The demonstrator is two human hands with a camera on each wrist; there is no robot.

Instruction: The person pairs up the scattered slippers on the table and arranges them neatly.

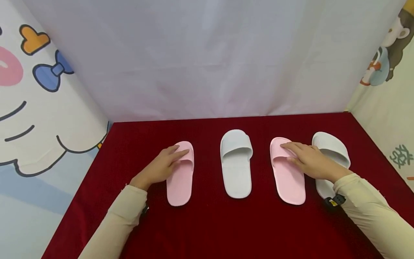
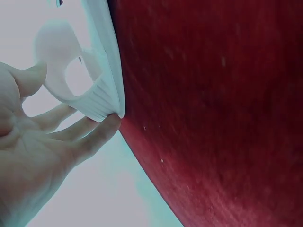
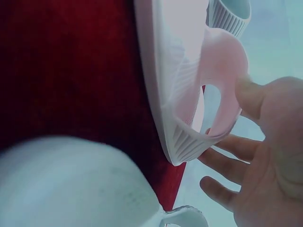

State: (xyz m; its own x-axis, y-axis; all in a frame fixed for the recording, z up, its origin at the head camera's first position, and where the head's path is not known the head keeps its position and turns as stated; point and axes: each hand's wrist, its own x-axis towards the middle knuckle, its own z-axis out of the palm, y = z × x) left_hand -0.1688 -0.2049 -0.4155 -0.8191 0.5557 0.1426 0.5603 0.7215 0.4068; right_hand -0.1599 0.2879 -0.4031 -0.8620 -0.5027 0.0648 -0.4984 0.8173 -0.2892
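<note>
Left hand (image 1: 161,163): I'm resting fingers, nearly straight and slightly apart, across the ribbed strap of a pink slide slipper (image 1: 179,189); I'm not clamping it. The thumb is standing away from the fingers, at the strap's open edge. The sole is reaching back toward me from the fingertips.

Right hand (image 1: 310,160): I'm spreading fingers over the strap of the second pink slide slipper (image 1: 290,187), thumb apparently touching the strap's rear edge, nothing squeezed. The sole is lying below and left of these fingers.

Between my hands, touching neither, a white slide slipper (image 1: 237,178) is lying. Another white slide slipper (image 1: 331,144) is sitting just beyond the right fingers' outer side, partly hidden by hand and sleeve (image 1: 368,205). A dark red cloth (image 1: 207,226) is lying beneath all four.

Handling, my judgement: light moulded foam or plastic, hardly fragile; strap probably flexing under a pinch, sole feeling firmer, smooth faces perhaps slipping. I'm favouring mid-strap: thumb inside the opening, fingers on top.
</note>
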